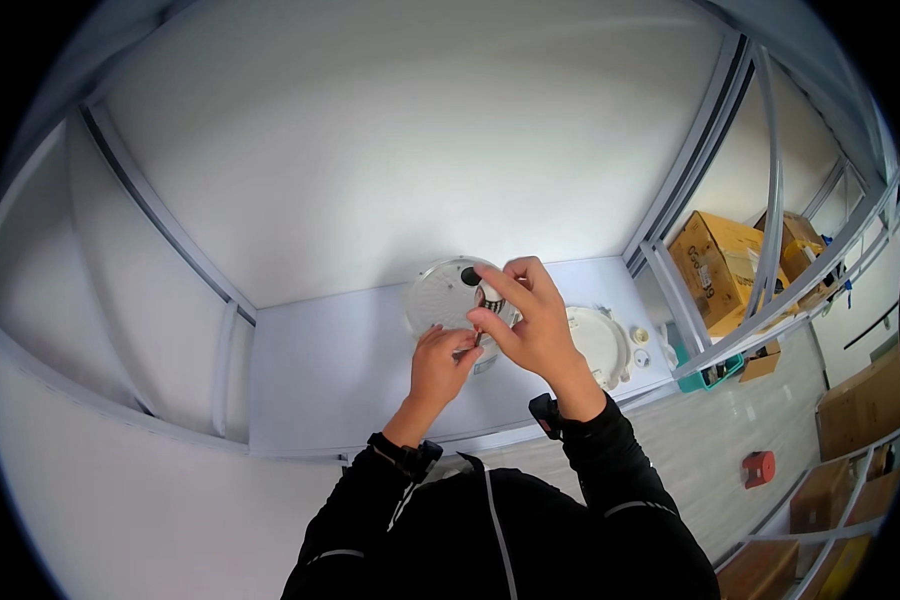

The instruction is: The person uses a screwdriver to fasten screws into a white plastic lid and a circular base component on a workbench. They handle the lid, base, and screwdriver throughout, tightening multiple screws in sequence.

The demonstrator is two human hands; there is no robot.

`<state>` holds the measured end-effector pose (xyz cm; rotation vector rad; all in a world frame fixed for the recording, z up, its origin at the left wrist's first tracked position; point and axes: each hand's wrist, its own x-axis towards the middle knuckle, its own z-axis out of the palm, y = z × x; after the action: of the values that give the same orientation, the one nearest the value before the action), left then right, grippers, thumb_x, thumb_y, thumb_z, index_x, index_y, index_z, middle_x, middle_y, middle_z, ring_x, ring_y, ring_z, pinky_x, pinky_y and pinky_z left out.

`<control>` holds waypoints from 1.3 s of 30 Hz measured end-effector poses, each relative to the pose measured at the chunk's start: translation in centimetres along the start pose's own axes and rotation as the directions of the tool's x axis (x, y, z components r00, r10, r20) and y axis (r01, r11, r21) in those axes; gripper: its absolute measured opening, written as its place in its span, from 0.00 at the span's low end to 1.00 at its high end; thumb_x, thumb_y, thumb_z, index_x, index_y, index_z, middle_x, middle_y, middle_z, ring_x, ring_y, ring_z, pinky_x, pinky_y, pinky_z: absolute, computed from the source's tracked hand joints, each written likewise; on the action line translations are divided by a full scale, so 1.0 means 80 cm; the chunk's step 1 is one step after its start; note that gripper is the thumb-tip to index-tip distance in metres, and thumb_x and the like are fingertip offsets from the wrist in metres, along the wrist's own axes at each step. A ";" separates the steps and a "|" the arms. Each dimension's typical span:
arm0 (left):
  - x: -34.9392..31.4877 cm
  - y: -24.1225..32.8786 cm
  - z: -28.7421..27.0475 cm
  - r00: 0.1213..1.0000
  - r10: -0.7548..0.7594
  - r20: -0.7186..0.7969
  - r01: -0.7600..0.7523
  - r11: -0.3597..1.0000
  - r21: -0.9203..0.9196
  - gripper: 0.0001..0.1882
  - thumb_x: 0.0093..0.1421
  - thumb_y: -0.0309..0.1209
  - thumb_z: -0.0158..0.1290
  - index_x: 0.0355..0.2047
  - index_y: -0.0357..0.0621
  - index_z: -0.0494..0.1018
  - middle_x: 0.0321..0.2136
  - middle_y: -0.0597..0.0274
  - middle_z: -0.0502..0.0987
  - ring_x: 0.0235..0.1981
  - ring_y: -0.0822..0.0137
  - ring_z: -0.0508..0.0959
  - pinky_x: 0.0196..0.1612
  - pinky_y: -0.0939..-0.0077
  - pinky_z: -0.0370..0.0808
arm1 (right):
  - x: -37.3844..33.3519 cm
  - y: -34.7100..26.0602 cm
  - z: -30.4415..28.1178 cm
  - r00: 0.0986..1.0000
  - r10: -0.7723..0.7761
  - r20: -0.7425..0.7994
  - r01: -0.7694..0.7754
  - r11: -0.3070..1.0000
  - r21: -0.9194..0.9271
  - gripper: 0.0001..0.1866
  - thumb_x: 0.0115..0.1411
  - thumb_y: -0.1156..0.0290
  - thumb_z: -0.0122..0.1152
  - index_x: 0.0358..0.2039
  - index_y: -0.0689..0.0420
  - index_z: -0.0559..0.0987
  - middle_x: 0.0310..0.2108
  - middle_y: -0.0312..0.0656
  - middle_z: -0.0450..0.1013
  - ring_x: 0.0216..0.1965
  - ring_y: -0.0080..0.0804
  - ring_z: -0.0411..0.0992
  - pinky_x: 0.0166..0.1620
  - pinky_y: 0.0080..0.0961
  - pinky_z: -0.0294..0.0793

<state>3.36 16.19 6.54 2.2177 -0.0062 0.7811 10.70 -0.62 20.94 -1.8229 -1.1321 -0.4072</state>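
Note:
Between the thumb and fingers of my right hand (pixel 538 325) is a small cylindrical part (pixel 489 296), white with a dark ribbed band. My left hand (pixel 438 367), just below and to its left, is closed in a pinch on a thin dark piece (pixel 478 339) under that part; its kind is too small to make out. Both hands are over the near right side of a round white housing (pixel 432 292), which has a dark round spot near its far edge and is partly covered by my fingers.
A second round white ring-shaped piece (pixel 622 352) lies right of my right hand on the white table (pixel 320 360). Beside it are two small round parts (pixel 639 335). Metal frame posts stand at both sides. Cardboard boxes (pixel 720 270), a teal crate (pixel 715 373) and a red stool (pixel 758 468) are farther right.

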 end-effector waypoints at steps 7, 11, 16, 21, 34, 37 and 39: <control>0.003 0.000 -0.005 0.997 -0.044 0.055 0.044 0.999 0.008 0.13 0.58 0.31 0.71 0.41 0.41 0.82 0.33 0.58 0.89 0.40 0.54 0.87 0.67 0.50 0.73 | 0.007 0.001 0.007 0.995 -0.060 -0.084 0.074 0.983 0.166 0.26 0.62 0.71 0.74 0.61 0.57 0.82 0.44 0.46 0.76 0.39 0.38 0.76 0.44 0.32 0.78; 0.008 -0.005 -0.009 0.992 -0.057 0.110 0.055 0.998 0.021 0.13 0.58 0.31 0.70 0.41 0.42 0.82 0.34 0.57 0.89 0.39 0.54 0.88 0.68 0.51 0.72 | 0.005 0.008 -0.004 1.000 -0.023 -0.003 0.024 0.998 0.061 0.29 0.64 0.76 0.70 0.66 0.60 0.77 0.45 0.47 0.76 0.42 0.39 0.76 0.50 0.31 0.77; 0.009 0.002 -0.008 0.992 -0.083 0.097 0.085 0.996 -0.015 0.13 0.58 0.31 0.70 0.42 0.43 0.82 0.34 0.57 0.89 0.39 0.54 0.88 0.69 0.50 0.71 | 0.006 0.009 0.002 0.997 -0.010 -0.077 0.022 0.989 0.144 0.31 0.63 0.75 0.71 0.67 0.60 0.76 0.47 0.47 0.75 0.43 0.39 0.76 0.49 0.31 0.77; 0.010 0.002 -0.010 0.991 -0.078 0.111 0.082 0.996 -0.028 0.12 0.59 0.30 0.69 0.42 0.43 0.82 0.35 0.60 0.89 0.39 0.54 0.88 0.67 0.47 0.73 | 0.008 0.018 0.008 0.999 -0.043 -0.026 0.046 0.990 0.133 0.35 0.63 0.77 0.71 0.70 0.59 0.73 0.50 0.47 0.74 0.44 0.40 0.74 0.52 0.32 0.77; 0.010 0.006 -0.009 0.993 -0.065 0.097 0.069 0.997 -0.035 0.13 0.58 0.30 0.70 0.43 0.45 0.82 0.39 0.61 0.88 0.44 0.55 0.87 0.67 0.48 0.73 | 0.010 0.010 0.009 0.997 -0.042 -0.057 0.051 0.985 0.165 0.33 0.62 0.73 0.72 0.68 0.57 0.75 0.50 0.48 0.75 0.46 0.47 0.77 0.51 0.33 0.79; 0.012 0.006 -0.013 0.994 -0.059 0.092 0.062 0.998 -0.028 0.14 0.58 0.30 0.70 0.43 0.45 0.82 0.39 0.61 0.88 0.45 0.55 0.87 0.67 0.48 0.73 | 0.007 0.020 0.003 0.998 -0.001 0.063 -0.004 0.996 0.085 0.35 0.62 0.74 0.74 0.69 0.60 0.73 0.52 0.49 0.76 0.48 0.49 0.77 0.56 0.35 0.77; 0.007 0.004 -0.015 0.993 -0.051 0.102 0.053 0.998 -0.021 0.14 0.58 0.29 0.69 0.44 0.45 0.82 0.40 0.61 0.88 0.45 0.56 0.87 0.67 0.48 0.73 | 0.005 0.015 0.003 0.989 0.106 0.107 -0.107 0.994 0.003 0.35 0.62 0.74 0.74 0.69 0.60 0.73 0.54 0.51 0.77 0.49 0.51 0.79 0.56 0.37 0.77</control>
<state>3.08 16.93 7.69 2.2242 -0.0078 0.6361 11.89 -0.43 20.44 -1.9064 -1.1001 -0.2446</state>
